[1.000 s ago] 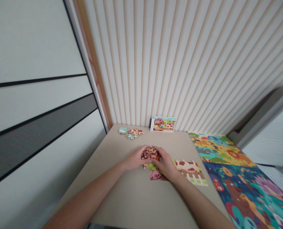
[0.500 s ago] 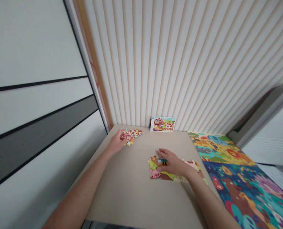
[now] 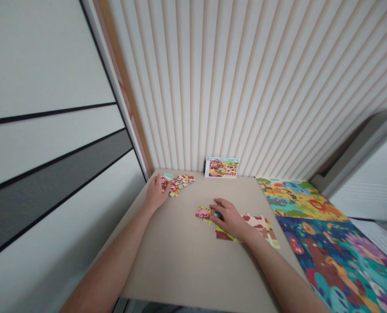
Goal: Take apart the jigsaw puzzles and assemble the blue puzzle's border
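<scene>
My left hand (image 3: 157, 193) rests at the left edge of a pile of loose jigsaw pieces (image 3: 175, 188), its fingers apart and touching pieces there. My right hand (image 3: 230, 220) has its thumb and fingers around a small joined group of jigsaw pieces (image 3: 203, 212) with a pink pig on it; the hand partly hides this group. Beneath and beside that hand lies a partly joined puzzle (image 3: 257, 222) with brown cow patches and a green and brown lower strip. The pig group sits askew at its upper left.
A farm picture card (image 3: 222, 168) leans upright against the ribbed wall (image 3: 193, 87) at the back of the beige table (image 3: 167, 261). Joined animal puzzles, one yellow (image 3: 298, 198) and one dark blue (image 3: 340, 261), lie along the right. A white cabinet (image 3: 59, 208) stands left.
The pig group has turned and shifted up and left, out of line with the rest of the puzzle, with my right hand on it. My left hand has shifted slightly left at the pile.
</scene>
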The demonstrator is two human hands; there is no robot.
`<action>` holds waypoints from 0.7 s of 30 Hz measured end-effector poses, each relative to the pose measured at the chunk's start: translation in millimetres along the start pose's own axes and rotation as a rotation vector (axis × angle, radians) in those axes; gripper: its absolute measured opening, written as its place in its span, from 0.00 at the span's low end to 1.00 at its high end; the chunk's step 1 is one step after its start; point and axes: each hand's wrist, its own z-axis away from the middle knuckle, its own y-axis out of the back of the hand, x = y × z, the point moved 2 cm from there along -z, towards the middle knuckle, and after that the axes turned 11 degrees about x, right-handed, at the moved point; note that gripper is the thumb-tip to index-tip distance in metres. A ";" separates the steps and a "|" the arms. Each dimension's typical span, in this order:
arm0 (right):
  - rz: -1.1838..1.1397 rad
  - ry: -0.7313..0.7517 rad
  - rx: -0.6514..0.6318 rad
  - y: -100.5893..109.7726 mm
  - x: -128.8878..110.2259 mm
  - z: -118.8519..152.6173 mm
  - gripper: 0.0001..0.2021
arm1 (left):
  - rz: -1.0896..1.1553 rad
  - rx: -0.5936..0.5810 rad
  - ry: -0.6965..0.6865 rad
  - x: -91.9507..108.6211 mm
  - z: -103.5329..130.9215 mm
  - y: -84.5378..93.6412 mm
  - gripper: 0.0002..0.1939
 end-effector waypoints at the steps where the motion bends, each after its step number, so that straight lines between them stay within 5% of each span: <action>1: 0.002 0.008 -0.010 0.4 0.4 0.2 0.24 | -0.024 -0.002 0.019 -1.1 0.9 -0.5 0.37; 5: -0.015 0.014 -0.108 1.0 3.9 1.2 0.38 | -0.085 0.008 0.052 4.3 0.5 5.7 0.36; 9: -0.069 -0.048 -0.114 -2.0 5.9 0.1 0.39 | 0.012 0.044 -0.173 44.8 0.0 29.3 0.33; 13: -0.171 -0.056 -0.035 -3.4 0.4 -1.8 0.35 | 0.237 -0.277 -0.528 114.5 24.0 48.8 0.31; 16: -0.268 -0.067 0.007 -4.1 -5.9 -2.9 0.29 | 0.357 -0.474 -0.623 155.0 49.6 53.1 0.36; 21: -0.277 -0.028 0.003 2.1 -5.8 -3.7 0.34 | 0.460 -0.594 -0.518 162.3 63.1 38.9 0.27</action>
